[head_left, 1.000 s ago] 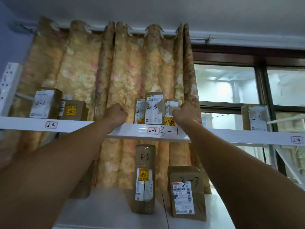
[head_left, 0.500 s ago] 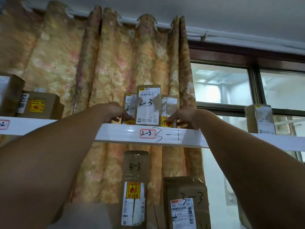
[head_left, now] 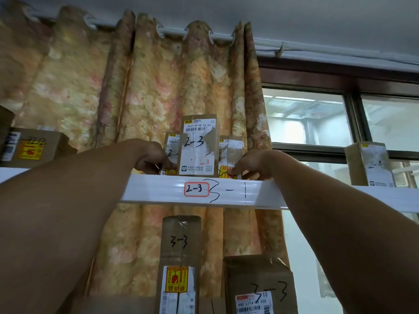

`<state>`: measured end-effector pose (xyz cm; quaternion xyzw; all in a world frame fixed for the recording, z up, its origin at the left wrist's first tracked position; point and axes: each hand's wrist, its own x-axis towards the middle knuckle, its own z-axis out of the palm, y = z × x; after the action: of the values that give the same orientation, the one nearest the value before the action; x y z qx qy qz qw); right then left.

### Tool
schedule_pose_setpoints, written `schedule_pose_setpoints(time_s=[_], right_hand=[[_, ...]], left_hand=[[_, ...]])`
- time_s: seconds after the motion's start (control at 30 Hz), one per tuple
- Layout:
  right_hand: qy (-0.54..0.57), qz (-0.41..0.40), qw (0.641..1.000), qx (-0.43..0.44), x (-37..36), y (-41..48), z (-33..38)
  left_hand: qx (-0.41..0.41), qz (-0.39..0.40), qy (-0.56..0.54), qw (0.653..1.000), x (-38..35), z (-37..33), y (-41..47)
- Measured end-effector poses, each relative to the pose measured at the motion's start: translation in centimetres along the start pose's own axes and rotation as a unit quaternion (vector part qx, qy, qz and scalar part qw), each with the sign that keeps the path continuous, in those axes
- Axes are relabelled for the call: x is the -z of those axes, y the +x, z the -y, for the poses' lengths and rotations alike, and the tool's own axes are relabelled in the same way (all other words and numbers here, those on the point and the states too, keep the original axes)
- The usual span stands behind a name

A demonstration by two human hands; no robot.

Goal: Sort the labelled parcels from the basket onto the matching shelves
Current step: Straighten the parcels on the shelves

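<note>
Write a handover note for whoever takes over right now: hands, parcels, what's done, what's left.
Left hand: fingers curled on the foot of the left parcel.
Right hand: fingertips on the foot of the right parcel; pinch or push is unclear.
Parcels: both flank the middle parcel marked 2-3, all upright on the shelf tagged 2-3.
Done: these three stand above that tag; the slim 3-3 parcel and the 3-3 box stand below.
Left: let go, check the right parcel's hidden mark, then return to the basket, which is out of view.
</note>
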<state>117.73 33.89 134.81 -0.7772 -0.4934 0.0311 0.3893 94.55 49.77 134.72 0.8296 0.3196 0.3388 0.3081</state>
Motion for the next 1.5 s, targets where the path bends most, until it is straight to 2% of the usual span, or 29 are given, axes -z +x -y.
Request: schedule_pose_setpoints(time_s=[0.13,0.33,0.4,0.5,0.6,0.67,0.73,0.83,0.9,1.03,1.13,1.2,1.37,1.5], right_hand=[[-0.044,-0.023,0.999,0.006,0.2,0.7,-0.2],[-0.038,-0.039,0.998,0.023,-0.1,0.6,-0.6],[-0.036,-0.052,0.998,0.017,0.1,-0.4,-0.5],[0.029,-0.141,0.989,0.026,0.7,-1.7,-0.2],[0.121,-0.245,0.956,0.106,1.4,-2.8,0.7],[0.182,-0.236,0.940,0.168,0.8,-4.5,2.1],[0.192,-0.197,0.941,0.197,-0.1,-5.8,3.3],[0.133,-0.110,0.971,0.163,-2.0,-6.9,4.3],[0.126,-0.091,0.977,0.146,-2.9,-6.9,4.4],[0.162,-0.099,0.968,0.165,-3.9,-6.9,4.2],[0.168,-0.141,0.960,0.176,-4.7,-7.1,4.0],[0.152,-0.163,0.958,0.179,-5.0,-7.6,4.0],[0.111,-0.209,0.959,0.157,-5.6,-8.9,4.1],[0.076,-0.226,0.961,0.142,-5.9,-9.7,4.0]], left_hand=[[0.004,-0.002,-0.002,1.000,-0.9,-0.1,0.7],[0.009,-0.007,-0.017,1.000,-1.0,0.1,0.6],[0.011,-0.035,-0.024,0.999,-1.0,0.0,-0.2],[-0.008,-0.095,-0.033,0.995,0.1,0.4,-0.7],[-0.085,-0.182,-0.099,0.975,1.3,-0.3,-2.0],[-0.119,-0.164,-0.147,0.968,1.2,-1.0,-3.1],[-0.119,-0.114,-0.157,0.974,0.4,-1.7,-4.4],[-0.097,-0.079,-0.144,0.982,-1.5,-2.0,-5.9],[-0.088,-0.069,-0.148,0.983,-2.5,-2.2,-6.6],[-0.085,-0.055,-0.145,0.984,-3.0,-2.2,-7.7],[-0.086,-0.040,-0.174,0.980,-2.5,-2.1,-7.8],[-0.101,-0.025,-0.182,0.978,-2.7,-2.1,-8.0],[-0.171,-0.049,-0.167,0.970,-3.5,-2.1,-7.7],[-0.153,-0.039,-0.139,0.978,-3.8,-2.5,-7.4]])
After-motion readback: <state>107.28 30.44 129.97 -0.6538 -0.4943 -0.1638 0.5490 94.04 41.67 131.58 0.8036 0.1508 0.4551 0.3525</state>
